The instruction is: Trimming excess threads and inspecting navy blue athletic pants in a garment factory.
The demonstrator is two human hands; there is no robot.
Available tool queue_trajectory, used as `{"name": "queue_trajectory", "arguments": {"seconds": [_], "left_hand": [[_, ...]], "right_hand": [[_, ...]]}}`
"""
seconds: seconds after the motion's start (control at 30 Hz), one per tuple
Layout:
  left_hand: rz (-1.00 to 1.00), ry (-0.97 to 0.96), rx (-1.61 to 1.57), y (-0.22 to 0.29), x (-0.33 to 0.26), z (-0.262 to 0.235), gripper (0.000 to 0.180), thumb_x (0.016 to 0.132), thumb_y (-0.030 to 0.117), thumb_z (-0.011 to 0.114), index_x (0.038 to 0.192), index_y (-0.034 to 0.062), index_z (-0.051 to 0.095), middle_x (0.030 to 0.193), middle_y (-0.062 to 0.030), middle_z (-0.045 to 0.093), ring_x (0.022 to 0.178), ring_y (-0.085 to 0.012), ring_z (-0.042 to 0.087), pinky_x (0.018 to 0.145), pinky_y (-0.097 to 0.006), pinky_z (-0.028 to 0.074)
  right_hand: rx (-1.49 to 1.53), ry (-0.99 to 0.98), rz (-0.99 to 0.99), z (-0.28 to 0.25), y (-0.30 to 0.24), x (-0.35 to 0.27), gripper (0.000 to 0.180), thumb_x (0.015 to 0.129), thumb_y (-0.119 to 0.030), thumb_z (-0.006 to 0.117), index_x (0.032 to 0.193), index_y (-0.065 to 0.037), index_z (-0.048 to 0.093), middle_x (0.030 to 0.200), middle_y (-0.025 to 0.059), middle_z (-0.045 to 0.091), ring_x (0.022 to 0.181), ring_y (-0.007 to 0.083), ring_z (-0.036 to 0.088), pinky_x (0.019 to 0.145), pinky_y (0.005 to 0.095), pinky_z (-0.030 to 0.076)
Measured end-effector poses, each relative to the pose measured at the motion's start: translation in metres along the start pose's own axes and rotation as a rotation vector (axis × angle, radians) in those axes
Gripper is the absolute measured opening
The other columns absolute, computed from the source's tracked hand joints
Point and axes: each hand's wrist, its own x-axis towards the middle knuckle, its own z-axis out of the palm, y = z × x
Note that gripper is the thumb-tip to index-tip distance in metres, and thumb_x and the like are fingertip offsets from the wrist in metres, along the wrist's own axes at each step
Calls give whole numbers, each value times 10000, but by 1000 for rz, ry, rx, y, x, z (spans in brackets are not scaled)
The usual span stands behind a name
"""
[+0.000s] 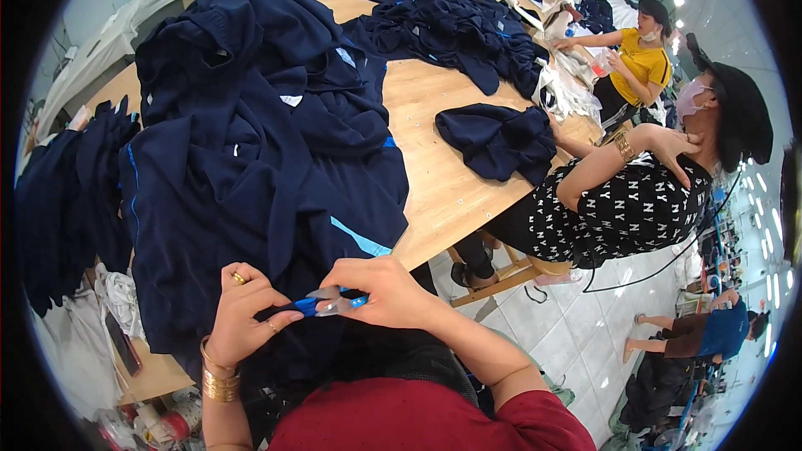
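My left hand (pixel 242 313), with gold bangles at the wrist, pinches the edge of a navy garment (pixel 217 234) at a bright blue trim (pixel 304 307). Close beside it, my right hand (pixel 384 291) is closed around small thread snips (pixel 336 307) with metal blades and a blue part. The blades lie against the trim near my left fingertips; whether they touch a thread is too small to tell. Beyond my hands the navy cloth rises in a big heap with a light blue stripe (pixel 359 238) and a white label (pixel 291 101).
More navy garments lie on the wooden table (pixel 422 129), one bundle (pixel 497 140) by a seated co-worker (pixel 635 200) at right. Another heap (pixel 451 29) lies farther back, near a person in yellow (pixel 639 71). At left are hanging navy pieces (pixel 71 200) and a phone (pixel 123 344).
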Motion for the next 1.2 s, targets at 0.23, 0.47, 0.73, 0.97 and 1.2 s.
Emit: {"name": "queue_trajectory", "arguments": {"seconds": [0.23,0.47,0.73,0.97,1.2], "left_hand": [[-50,12,-121,-21,-21,-28,268,593,214,782,677,68,575,709,2,566,769,-197,493,814,-344,365],[-202,132,-168,-35,-24,-37,205,697,153,740,721,32,577,698,-24,553,667,-137,493,613,-255,407],[-265,295,-466,-38,-41,-30,140,733,46,704,794,3,585,866,-53,590,799,-115,575,672,-225,463],[-427,570,-123,-22,-48,-10,143,707,-43,674,819,13,606,964,-83,574,711,-104,576,621,-216,449],[-540,-334,-1709,20,-32,61,463,962,338,369,1161,-54,515,1025,-163,615,931,-232,615,850,-357,480]], "right_hand": [[214,112,307,-30,0,-5,134,711,-63,720,803,-33,627,698,-18,581,652,64,516,601,213,406],[375,435,579,-47,11,-10,56,738,-63,679,746,-28,636,610,-66,507,544,11,407,486,180,297],[332,349,498,-32,12,-5,84,695,-17,687,767,-29,646,624,-53,512,528,6,372,456,180,246],[-96,202,91,-7,9,-22,359,537,118,623,836,-71,685,693,32,554,550,109,457,479,218,341],[-215,231,-79,2,4,-21,369,549,63,629,872,-103,694,681,38,552,536,135,525,471,225,398]]}}
